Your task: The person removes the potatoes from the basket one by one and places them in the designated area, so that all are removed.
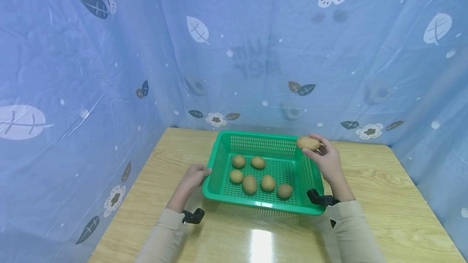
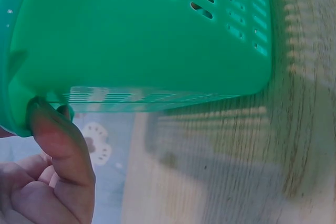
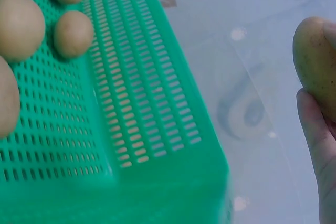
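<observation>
Hanging behind and beside a wood-grain table, blue patterned curtains enclose the space. A green basket holds six potatoes, its far right corner partly hidden by the raised potato. The left hand pinches the basket's left rim; the right hand pinches the raised potato near that corner — long axis nearly crosswise, one rounded end pointing left.

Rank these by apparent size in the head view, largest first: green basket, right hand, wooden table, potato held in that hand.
1. Wooden table
2. Green basket
3. Right hand
4. Held potato
</observation>
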`<state>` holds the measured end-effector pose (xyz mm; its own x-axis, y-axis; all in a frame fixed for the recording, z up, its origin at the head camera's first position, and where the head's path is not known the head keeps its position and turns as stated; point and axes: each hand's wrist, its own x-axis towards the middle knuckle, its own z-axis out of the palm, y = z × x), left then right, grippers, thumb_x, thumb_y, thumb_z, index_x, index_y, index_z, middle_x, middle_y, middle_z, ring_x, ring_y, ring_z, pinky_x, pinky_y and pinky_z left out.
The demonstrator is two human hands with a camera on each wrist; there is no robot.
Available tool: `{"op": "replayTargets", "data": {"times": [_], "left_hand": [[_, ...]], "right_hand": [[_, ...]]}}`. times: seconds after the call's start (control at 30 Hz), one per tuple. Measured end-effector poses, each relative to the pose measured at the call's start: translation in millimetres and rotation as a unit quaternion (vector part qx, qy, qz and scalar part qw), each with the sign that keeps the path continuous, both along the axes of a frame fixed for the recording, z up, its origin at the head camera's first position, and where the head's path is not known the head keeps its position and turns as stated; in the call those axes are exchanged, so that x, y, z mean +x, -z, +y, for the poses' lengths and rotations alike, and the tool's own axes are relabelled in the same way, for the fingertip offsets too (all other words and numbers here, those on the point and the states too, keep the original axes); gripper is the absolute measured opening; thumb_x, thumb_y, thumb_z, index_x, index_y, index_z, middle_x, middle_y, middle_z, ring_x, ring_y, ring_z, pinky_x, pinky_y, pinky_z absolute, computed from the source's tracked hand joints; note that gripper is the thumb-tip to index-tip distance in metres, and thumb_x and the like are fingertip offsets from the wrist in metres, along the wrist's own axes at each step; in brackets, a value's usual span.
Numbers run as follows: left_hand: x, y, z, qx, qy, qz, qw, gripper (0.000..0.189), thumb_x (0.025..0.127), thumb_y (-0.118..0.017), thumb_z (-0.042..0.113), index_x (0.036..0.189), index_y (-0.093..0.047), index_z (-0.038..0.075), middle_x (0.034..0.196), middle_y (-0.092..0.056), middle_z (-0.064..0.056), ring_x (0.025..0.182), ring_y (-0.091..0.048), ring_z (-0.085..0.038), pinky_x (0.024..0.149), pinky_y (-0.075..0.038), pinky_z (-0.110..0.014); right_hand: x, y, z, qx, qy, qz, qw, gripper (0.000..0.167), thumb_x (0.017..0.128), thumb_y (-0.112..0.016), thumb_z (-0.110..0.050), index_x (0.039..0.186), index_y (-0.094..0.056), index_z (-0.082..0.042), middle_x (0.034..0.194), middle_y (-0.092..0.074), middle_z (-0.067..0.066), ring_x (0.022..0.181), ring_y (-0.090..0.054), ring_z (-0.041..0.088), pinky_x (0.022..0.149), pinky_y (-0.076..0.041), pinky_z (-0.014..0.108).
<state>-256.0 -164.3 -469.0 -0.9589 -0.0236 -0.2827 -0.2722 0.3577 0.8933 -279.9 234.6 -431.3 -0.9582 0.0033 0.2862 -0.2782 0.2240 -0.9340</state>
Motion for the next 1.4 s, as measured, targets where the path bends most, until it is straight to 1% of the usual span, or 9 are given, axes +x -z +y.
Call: {"op": "replayTargets", "data": {"times": [0.17,0.37,0.6,0.77,0.9,1.0,1.17,1.2,1.4], "left_hand": [[-0.5,0.4,-0.6,0.002,0.005,0.005,1.0000,0.027,0.096,-0.051,0.017,0.105,-0.063,-0.004,0.087,-0.065,-0.010,0.076,-0.061,-0.016,0.070,-0.050,-0.028],[-0.9,2.3,-1.7,0.003,0.011,0.004,0.9999,0.027,0.096,-0.051,0.018,0.104,-0.064,-0.004,0.086,-0.065,-0.010,0.075,-0.061,-0.016,0.068,-0.049,-0.026],[-1.2,1.7,-1.6,0.002,0.008,0.005,1.0000,0.027,0.096,-0.051,0.017,0.105,-0.064,-0.005,0.086,-0.066,-0.010,0.074,-0.061,-0.015,0.067,-0.049,-0.025],[-1.1,2.2,-1.9,0.000,0.006,0.008,1.0000,0.027,0.096,-0.050,0.017,0.105,-0.064,-0.005,0.086,-0.066,-0.010,0.074,-0.061,-0.015,0.066,-0.048,-0.025],[-0.4,2.1,-2.5,-0.001,0.009,0.011,0.9999,0.027,0.096,-0.051,0.017,0.104,-0.065,-0.005,0.086,-0.066,-0.011,0.074,-0.061,-0.016,0.067,-0.048,-0.025],[0.2,1.5,-2.6,0.000,0.010,0.011,0.9999,0.027,0.096,-0.051,0.017,0.104,-0.064,-0.005,0.086,-0.066,-0.011,0.074,-0.061,-0.016,0.067,-0.049,-0.026],[0.6,1.0,-2.4,-0.001,0.010,0.009,0.9999,0.027,0.096,-0.051,0.018,0.105,-0.064,-0.005,0.087,-0.066,-0.011,0.075,-0.062,-0.016,0.068,-0.050,-0.027],[0.5,1.0,-2.3,-0.002,0.011,0.009,0.9999,0.027,0.096,-0.051,0.018,0.105,-0.064,-0.004,0.087,-0.066,-0.011,0.075,-0.062,-0.016,0.069,-0.050,-0.027],[0.0,1.5,-1.9,-0.007,0.008,0.006,0.9999,0.028,0.096,-0.051,0.019,0.105,-0.064,-0.004,0.086,-0.066,-0.009,0.074,-0.060,-0.015,0.066,-0.047,-0.026]], "right_hand": [[5.8,-0.7,13,0.011,0.016,0.006,0.9998,0.055,0.089,-0.066,-0.013,0.139,-0.044,-0.006,0.131,-0.045,0.005,0.106,-0.052,-0.010,0.083,-0.045,0.008],[13.5,3.9,30,0.011,0.041,-0.002,0.9991,0.055,0.089,-0.067,-0.013,0.139,-0.045,-0.012,0.136,-0.041,0.003,0.106,-0.050,-0.011,0.083,-0.044,0.006],[21.6,6.1,48,-0.035,0.062,-0.015,0.9973,0.055,0.087,-0.068,-0.010,0.138,-0.047,-0.012,0.127,-0.045,-0.006,0.104,-0.052,-0.009,0.080,-0.044,0.005],[26.5,11.8,59,-0.047,0.082,-0.025,0.9952,0.056,0.087,-0.069,-0.011,0.138,-0.046,-0.013,0.122,-0.047,-0.012,0.102,-0.052,-0.010,0.079,-0.045,0.004],[29.4,19.9,67,-0.071,0.089,-0.035,0.9928,0.057,0.087,-0.069,-0.012,0.139,-0.046,-0.014,0.126,-0.046,-0.008,0.102,-0.052,-0.010,0.079,-0.044,0.004],[30.7,26.4,72,-0.083,0.100,-0.050,0.9903,0.059,0.087,-0.069,-0.013,0.140,-0.044,-0.014,0.127,-0.044,-0.007,0.103,-0.050,-0.009,0.078,-0.044,0.003],[31.2,35.9,80,-0.074,0.139,-0.084,0.9839,0.063,0.087,-0.069,-0.017,0.143,-0.041,-0.013,0.126,-0.042,-0.011,0.100,-0.049,-0.009,0.074,-0.043,0.003],[31.4,37.8,81,-0.072,0.146,-0.092,0.9823,0.064,0.087,-0.069,-0.019,0.143,-0.040,-0.013,0.129,-0.042,-0.008,0.099,-0.049,-0.010,0.074,-0.043,0.003],[33.8,53.7,90,-0.086,0.198,-0.129,0.9678,0.068,0.085,-0.071,-0.024,0.144,-0.039,-0.015,0.116,-0.046,-0.014,0.091,-0.050,-0.010,0.069,-0.043,0.004]]}}
